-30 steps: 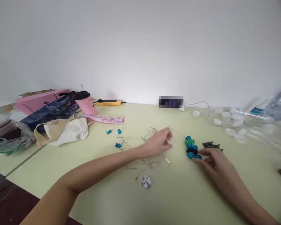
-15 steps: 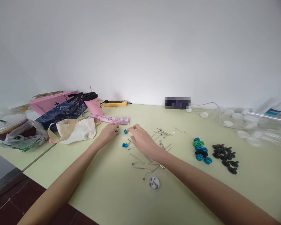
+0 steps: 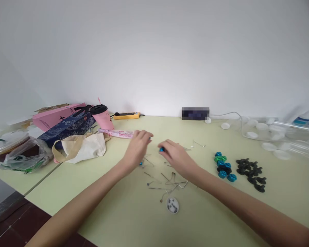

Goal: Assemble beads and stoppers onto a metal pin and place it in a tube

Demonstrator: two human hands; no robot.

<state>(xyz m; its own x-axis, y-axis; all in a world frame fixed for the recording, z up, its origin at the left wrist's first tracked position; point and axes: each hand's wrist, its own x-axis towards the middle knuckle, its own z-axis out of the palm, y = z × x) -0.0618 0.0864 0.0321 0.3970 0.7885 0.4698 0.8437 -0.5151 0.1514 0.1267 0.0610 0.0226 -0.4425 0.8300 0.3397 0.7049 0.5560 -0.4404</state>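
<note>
Over the middle of the table my left hand (image 3: pixel 137 149) has its fingers closed, with a speck of blue showing at the fingertips. To its right, my right hand (image 3: pixel 177 156) pinches a small shiny blue metal part (image 3: pixel 161 149). A gap separates the two hands. Below them lie scattered thin metal rods (image 3: pixel 157 188), some bent and some with a small bead-like end. Another blue part (image 3: pixel 140 164) peeks out beside my left wrist. Nearer to me sits a small round white dish (image 3: pixel 172 205) with several dark bits in it.
To the right stand blue and green knob-like parts (image 3: pixel 222 174) and black wing-shaped pieces (image 3: pixel 252 170). Clear tubes with white caps (image 3: pixel 269 146) lie beyond. On the left are a cloth bag (image 3: pixel 90 147), a pink cup (image 3: pixel 104 118), boxes and a yellow power strip (image 3: pixel 127 116).
Both hands have moved to the right. The blue part that lay between them is gone from its spot, and my right hand now pinches a blue part.
</note>
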